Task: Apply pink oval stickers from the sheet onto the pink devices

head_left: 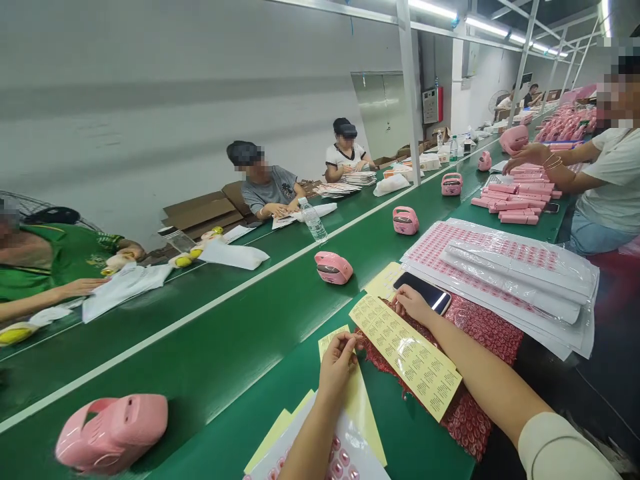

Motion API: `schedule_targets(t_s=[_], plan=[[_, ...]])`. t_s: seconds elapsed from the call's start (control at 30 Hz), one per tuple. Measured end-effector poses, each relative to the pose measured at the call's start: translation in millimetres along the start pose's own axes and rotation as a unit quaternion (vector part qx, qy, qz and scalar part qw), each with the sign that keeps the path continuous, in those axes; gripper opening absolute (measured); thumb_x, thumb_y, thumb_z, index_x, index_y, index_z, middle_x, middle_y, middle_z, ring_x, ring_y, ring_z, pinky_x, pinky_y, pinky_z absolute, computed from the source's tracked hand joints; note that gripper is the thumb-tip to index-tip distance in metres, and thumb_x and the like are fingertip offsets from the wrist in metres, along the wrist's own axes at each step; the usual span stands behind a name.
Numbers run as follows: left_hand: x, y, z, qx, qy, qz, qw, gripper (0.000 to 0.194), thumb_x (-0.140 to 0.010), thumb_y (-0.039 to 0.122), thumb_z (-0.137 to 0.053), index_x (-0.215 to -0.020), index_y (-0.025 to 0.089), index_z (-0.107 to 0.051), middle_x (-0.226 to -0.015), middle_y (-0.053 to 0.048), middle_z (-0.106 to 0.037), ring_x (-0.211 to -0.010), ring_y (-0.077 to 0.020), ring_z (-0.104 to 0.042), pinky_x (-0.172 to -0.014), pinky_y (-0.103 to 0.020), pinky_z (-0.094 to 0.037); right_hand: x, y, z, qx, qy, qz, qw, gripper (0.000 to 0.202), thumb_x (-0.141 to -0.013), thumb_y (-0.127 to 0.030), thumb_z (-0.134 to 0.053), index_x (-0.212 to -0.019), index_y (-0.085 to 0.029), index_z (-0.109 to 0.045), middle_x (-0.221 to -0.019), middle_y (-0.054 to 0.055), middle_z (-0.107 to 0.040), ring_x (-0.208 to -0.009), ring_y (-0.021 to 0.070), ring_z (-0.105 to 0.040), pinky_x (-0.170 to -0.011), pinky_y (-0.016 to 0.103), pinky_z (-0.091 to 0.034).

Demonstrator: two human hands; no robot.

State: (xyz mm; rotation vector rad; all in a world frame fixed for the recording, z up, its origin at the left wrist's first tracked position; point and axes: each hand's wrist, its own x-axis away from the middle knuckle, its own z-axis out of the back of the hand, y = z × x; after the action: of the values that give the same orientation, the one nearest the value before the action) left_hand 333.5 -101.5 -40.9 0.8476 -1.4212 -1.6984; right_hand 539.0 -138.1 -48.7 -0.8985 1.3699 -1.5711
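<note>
Where the yellow label sheet (pixel 406 355) lay: near, over red bubbly material (pixel 467 417), partly hiding it.
Left hand (pixel 339 367): fingers pressed together, anything pinched too small to tell.
Right hand (pixel 416 307): at its far end, finger grip unclear.

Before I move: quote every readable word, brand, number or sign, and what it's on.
None legible.
Yellow label sheets: rows of small print, too small to read.
Green shirt: yellowish print, blurred.
Grey shirt: chest print, too small.
Wall cabinet: marks, too small.
</note>
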Motion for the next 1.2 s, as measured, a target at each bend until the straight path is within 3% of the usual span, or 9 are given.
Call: schedule_targets(t_s=[0.2,0.5,0.6,0.73,0.83,1.0,1.2], plan=[[5.2,4.7,-0.9,0.017,-0.058,-0.008,0.998,0.024,-0.067,0.041,-0.058,-0.067,0.019,-0.048,-0.06,0.004,-0.046,-0.054,-0.0104,-0.044,-0.054,-0.024,-0.038,4.0,-9.5,7.1,-0.041,-0.034,-0.035,0.998,0.014,-0.069,-0.009,-0.036,-0.06,-0.02,-0.04,-0.052,-0.004,-0.052,-0.05,0.0091,-0.052,-0.052,0.021,-0.041],[10.8,4.6,-6.2,-0.007,-0.114,-0.021,0.993,0.029,-0.069,0.043,-0.057,-0.062,0.019,-0.043,-0.061,0.003,-0.046,-0.058,-0.0119,-0.044,-0.058,-0.026,-0.036,9.9,-14.8,9.2,-0.028,-0.083,-0.042,0.995,0.014,-0.064,-0.008,-0.033,-0.056,-0.019,-0.038,-0.051,-0.004,-0.049,-0.052,0.0105,-0.049,-0.055,0.023,-0.04],[12.9,3.2,-8.5,-0.032,-0.122,-0.022,0.992,0.027,-0.065,0.041,-0.062,-0.069,0.02,-0.046,-0.062,0.004,-0.047,-0.058,-0.0121,-0.044,-0.058,-0.026,-0.036,12.2,-15.4,9.3,0.0,-0.088,-0.027,0.996,0.013,-0.064,-0.009,-0.036,-0.056,-0.019,-0.039,-0.055,-0.004,-0.047,-0.056,0.0114,-0.048,-0.059,0.024,-0.039],[18.8,4.4,-12.5,-0.134,-0.11,-0.059,0.983,0.055,-0.054,0.039,-0.071,-0.099,0.021,-0.045,-0.091,-0.004,-0.056,-0.083,-0.0201,-0.052,-0.075,-0.033,-0.04,13.8,-16.4,9.1,0.046,-0.077,0.0,0.996,0.014,-0.063,-0.01,-0.04,-0.052,-0.018,-0.041,-0.056,-0.004,-0.043,-0.06,0.0122,-0.041,-0.063,0.026,-0.035],[20.9,4.7,-15.4,-0.208,-0.09,-0.065,0.972,0.075,-0.049,0.043,-0.073,-0.112,0.019,-0.039,-0.111,-0.012,-0.051,-0.102,-0.0281,-0.048,-0.085,-0.039,-0.037,15.3,-18.1,8.0,0.059,-0.074,0.008,0.995,0.013,-0.064,-0.01,-0.04,-0.053,-0.018,-0.042,-0.058,-0.004,-0.044,-0.061,0.0127,-0.04,-0.064,0.026,-0.033],[17.8,2.0,-16.7,-0.224,-0.048,-0.038,0.973,0.08,-0.051,0.046,-0.071,-0.117,0.018,-0.036,-0.106,-0.012,-0.052,-0.106,-0.0319,-0.045,-0.082,-0.041,-0.038,17.9,-20.0,4.5,0.04,-0.078,0.008,0.996,0.012,-0.066,-0.011,-0.037,-0.058,-0.019,-0.04,-0.059,-0.004,-0.044,-0.06,0.0118,-0.042,-0.061,0.025,-0.034],[10.0,0.5,-11.9,-0.223,-0.041,-0.062,0.972,0.072,-0.052,0.043,-0.071,-0.112,0.019,-0.04,-0.098,-0.007,-0.053,-0.095,-0.0276,-0.05,-0.077,-0.039,-0.04,17.3,-17.0,0.9,0.008,-0.089,0.0,0.996,0.011,-0.066,-0.012,-0.034,-0.059,-0.02,-0.039,-0.053,-0.005,-0.043,-0.05,0.01,-0.04,-0.053,0.023,-0.033]])
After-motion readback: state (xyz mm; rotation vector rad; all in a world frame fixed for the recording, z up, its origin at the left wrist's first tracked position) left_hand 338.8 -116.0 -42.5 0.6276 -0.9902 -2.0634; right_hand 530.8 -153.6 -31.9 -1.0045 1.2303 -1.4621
